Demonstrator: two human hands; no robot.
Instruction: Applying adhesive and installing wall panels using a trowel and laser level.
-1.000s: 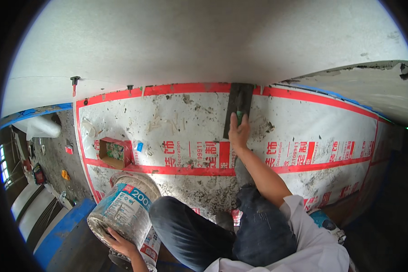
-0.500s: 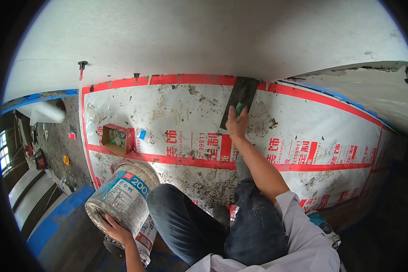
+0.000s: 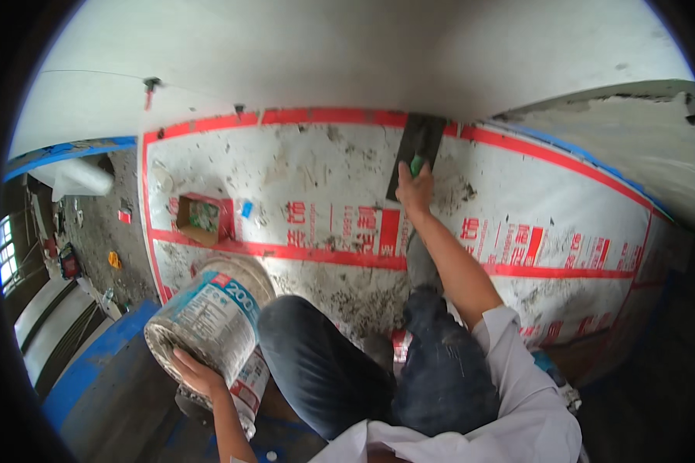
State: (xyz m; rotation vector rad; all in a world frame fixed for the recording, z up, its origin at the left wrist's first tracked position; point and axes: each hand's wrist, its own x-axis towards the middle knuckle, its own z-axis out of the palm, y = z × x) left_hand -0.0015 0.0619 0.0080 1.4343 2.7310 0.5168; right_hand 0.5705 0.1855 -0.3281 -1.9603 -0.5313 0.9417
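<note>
Gripping trowel point(image 3: 419, 139), one o'clock: right fingers point(image 3: 403, 174). Left fingers point(image 3: 184, 361) on bucket point(image 3: 212, 309), eight o'clock, clasp unclear; slip could tip it.

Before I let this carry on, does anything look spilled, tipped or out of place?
Two things: the bucket by the left hand is tipped, label side facing up, rather than standing upright; and dark smears dirty the otherwise white floor sheet.

Bucket point(image 3: 208, 320) against my left hand point(image 3: 195, 372): blue-and-white label point(image 3: 212, 305), large white digits, small print | floor sheet point(image 3: 347, 166): red characters, Latin letters, digits, repeating in rows | container point(image 3: 249, 390) beside bucket: red-and-white print, too small to read.
</note>
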